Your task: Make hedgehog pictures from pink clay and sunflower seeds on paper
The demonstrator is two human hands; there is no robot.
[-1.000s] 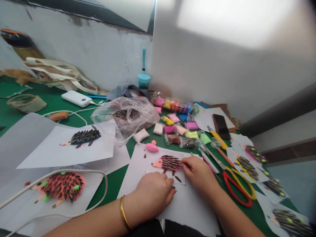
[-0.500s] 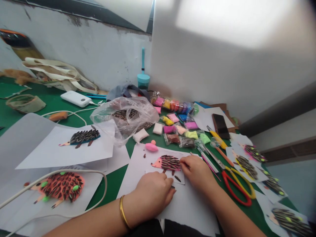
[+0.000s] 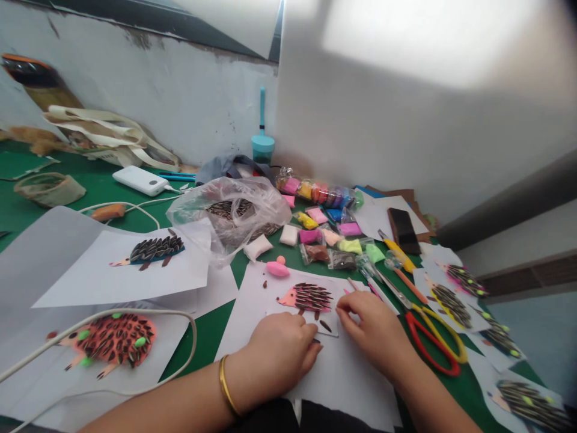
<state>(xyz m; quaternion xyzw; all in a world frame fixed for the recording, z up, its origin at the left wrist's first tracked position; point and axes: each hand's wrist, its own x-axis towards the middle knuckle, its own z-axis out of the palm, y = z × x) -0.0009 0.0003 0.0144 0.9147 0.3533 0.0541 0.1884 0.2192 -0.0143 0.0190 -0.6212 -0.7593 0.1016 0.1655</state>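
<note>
Although sunflower seeds [image 3: 314, 296] already cover the back of the pink hedgehog [image 3: 289, 297] on my paper [image 3: 247, 307], a loose seed [image 3: 325, 326] lies below; my right hand [image 3: 372, 322] has fingertips together; my left hand [image 3: 280, 346] is curled, grip unclear.

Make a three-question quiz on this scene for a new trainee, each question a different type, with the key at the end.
1. True or false: the gold bangle is worn on the arm of the left hand.
2. Which lies nearest the right hand? A) white power bank B) scissors C) blue cup
3. Fill in the blank: the hedgehog just ahead of the two hands has a ____ face.

Key: 1. True. 2. B. 3. pink.
</note>
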